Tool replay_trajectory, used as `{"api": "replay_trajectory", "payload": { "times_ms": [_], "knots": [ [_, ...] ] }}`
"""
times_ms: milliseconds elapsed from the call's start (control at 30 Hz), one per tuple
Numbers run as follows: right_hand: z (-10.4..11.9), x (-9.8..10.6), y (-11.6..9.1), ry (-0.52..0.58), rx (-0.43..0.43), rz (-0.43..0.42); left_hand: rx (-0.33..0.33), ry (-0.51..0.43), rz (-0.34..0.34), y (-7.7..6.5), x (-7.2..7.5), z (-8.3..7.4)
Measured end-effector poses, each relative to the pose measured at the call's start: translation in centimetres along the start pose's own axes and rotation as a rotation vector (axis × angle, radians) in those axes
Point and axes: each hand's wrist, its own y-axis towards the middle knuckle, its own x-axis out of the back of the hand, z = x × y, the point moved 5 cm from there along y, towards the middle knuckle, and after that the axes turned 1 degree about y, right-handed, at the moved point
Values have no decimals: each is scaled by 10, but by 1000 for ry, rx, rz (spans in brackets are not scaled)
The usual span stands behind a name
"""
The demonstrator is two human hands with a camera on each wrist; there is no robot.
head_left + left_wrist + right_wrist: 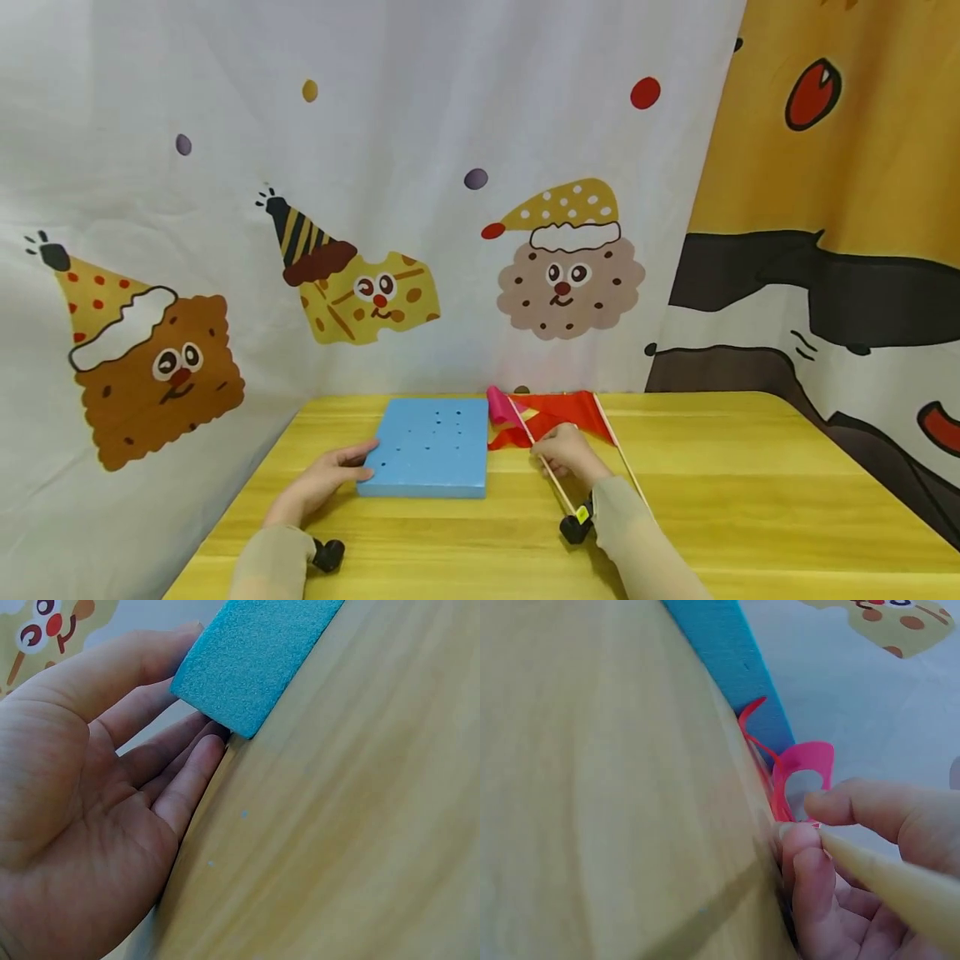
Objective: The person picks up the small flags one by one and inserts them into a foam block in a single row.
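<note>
A blue foam block (429,446) with several small holes lies flat on the yellow wooden table (750,500). My left hand (330,477) rests against its left front corner, fingers straight; the left wrist view shows the fingertips (196,754) touching the foam block (255,656). To the block's right lie small flags on thin sticks, one pink (501,406), others red (558,417). My right hand (564,454) pinches a flag stick (551,473). In the right wrist view the fingers (810,847) grip the pale stick (896,889) near the pink flag (802,776).
A cartoon-print curtain (390,192) hangs close behind the table and along the left side; a yellow and black patterned cloth (840,208) hangs at the right. Another flag stick (626,462) lies right of my hand. The table's right half is bare wood.
</note>
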Motion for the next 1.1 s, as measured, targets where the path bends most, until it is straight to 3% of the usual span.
{"api": "replay_trajectory", "payload": {
  "times_ms": [333, 867, 1100],
  "knots": [
    [-4, 4, -1, 104, -23, 144, -8, -34, 25, 2, -3, 4],
    [5, 17, 1, 217, -60, 82, 19, -41, 10, 1, -4, 2],
    [22, 22, -1, 178, -14, 49, 10, -43, 13, -1, -4, -4]
  ]
}}
